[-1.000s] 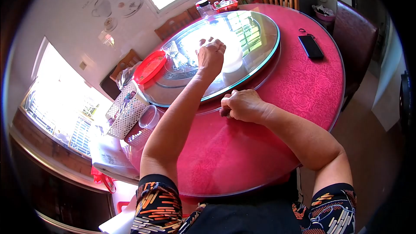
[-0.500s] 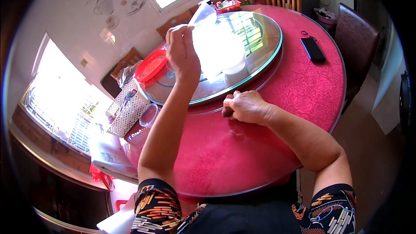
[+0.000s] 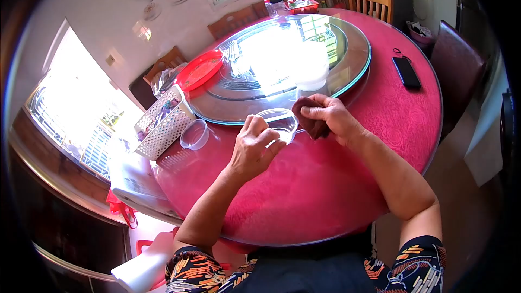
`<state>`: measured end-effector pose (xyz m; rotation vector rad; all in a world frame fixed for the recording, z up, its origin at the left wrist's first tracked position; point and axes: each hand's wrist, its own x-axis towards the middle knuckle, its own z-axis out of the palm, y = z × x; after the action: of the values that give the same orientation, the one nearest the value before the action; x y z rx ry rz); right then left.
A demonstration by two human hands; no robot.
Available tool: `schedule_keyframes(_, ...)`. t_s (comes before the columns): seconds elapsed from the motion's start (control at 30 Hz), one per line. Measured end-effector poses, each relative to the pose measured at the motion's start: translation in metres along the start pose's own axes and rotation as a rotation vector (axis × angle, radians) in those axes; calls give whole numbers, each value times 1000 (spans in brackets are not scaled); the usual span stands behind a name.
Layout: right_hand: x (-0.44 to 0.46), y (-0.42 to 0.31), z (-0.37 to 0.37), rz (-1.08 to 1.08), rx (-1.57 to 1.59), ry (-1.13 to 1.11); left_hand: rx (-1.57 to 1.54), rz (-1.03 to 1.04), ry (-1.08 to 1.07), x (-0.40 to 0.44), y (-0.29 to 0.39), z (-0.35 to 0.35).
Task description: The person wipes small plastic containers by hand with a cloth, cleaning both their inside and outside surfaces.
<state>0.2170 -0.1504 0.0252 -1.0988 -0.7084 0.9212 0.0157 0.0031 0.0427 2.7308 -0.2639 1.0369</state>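
Observation:
My left hand (image 3: pixel 254 149) grips a clear round plastic container (image 3: pixel 283 119) by its near left side, over the front part of the red table (image 3: pixel 304 201). Just to the right, my right hand (image 3: pixel 332 116) is closed on a dark brown cloth (image 3: pixel 311 122), whose left edge is close to the container's rim; whether they touch I cannot tell. Another clear plastic tub (image 3: pixel 195 134) stands on the table to the left. Behind my hands, whitish translucent containers (image 3: pixel 312 70) sit on the glass turntable (image 3: pixel 353 54), partly lost in glare.
A red tray (image 3: pixel 199 70) lies at the turntable's left. Beside it stands a white perforated basket (image 3: pixel 165 122) with small items. A black phone (image 3: pixel 406 72) lies at the right. A jar (image 3: pixel 277 8) and a red basket (image 3: pixel 304 6) are at the back, with wooden chairs (image 3: pixel 371 4) around.
My left hand has come back from the turntable area, bringing a clear container down near my right hand. My right hand has risen with the brown cloth, which now shows more. The view has shifted slightly.

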Motion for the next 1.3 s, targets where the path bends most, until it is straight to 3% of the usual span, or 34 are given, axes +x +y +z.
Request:
schedule_keyframes(0.27, -14, 3, 26, -39, 36, 65, 21, 85, 199, -2, -9, -14)
schedule_keyframes(0.47, -23, -2, 33, -70, -23, 36, -47, -29, 307, -1, 1, -24)
schedule_keyframes(0.63, -23, 7, 31, -256, -522, -240, -157, -49, 231, -1, -4, -24)
schedule_keyframes(0.7, -30, 8, 35, -516, -1051, -205, -271, -76, 67, -1, -3, -19)
schedule_keyframes(0.77, -35, 1, 39, -535, -1064, -288, -451, -130, -30, -1, 6, -8)
schedule_keyframes(0.9, -32, 0, 36, -362, -519, -376, -736, -172, 29, -6, 12, 11)
schedule_keyframes(1.0, -36, 0, 43, -297, -318, -299, -1245, -539, 237, -8, 24, 18)
schedule_keyframes(1.07, -40, 2, 49, -287, -222, -225, -1450, -676, 273, -11, 25, 25)
schedule_keyframes(1.13, -41, 6, 50, -359, -270, -150, -1579, -798, 295, -13, 31, 29)
schedule_keyframes(1.23, -40, 8, 49, -505, -454, -91, -1492, -605, 176, -13, 42, 33)
schedule_keyframes(1.3, -40, 9, 49, -614, -608, -73, -1486, -682, 158, -12, 41, 30)
